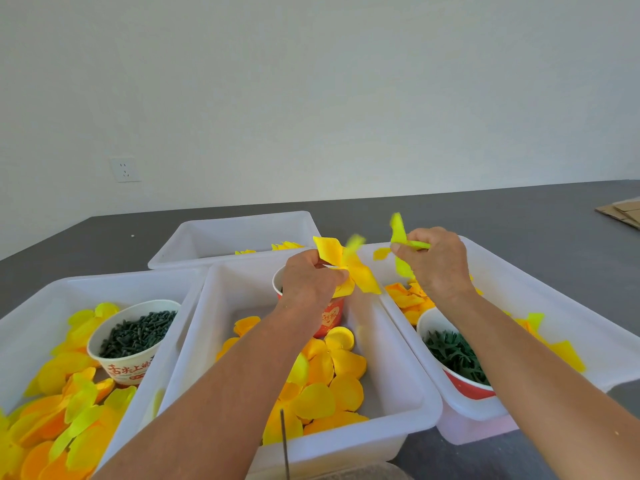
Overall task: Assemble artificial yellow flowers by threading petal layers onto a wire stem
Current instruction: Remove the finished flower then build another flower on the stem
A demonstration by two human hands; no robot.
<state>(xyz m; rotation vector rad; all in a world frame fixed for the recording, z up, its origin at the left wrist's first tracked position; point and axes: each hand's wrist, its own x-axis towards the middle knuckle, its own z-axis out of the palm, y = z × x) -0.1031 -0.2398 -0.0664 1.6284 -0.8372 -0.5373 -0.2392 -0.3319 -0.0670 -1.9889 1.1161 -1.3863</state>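
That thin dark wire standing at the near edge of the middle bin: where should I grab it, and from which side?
Pinch the wire partway along its bare shaft, coming from the near side. It stands nearly upright against the middle bin, with loose petals crowding behind it.

one head-worn wide view looks forward and down, close over the bins (412,403).

A plain white wall (346,81) is filling the upper half of the view, carrying a white socket (124,169) low on its left. A dark grey worktop (450,216) is stretching below it, with flattened cardboard (621,213) lying at its far right edge under soft, even light.
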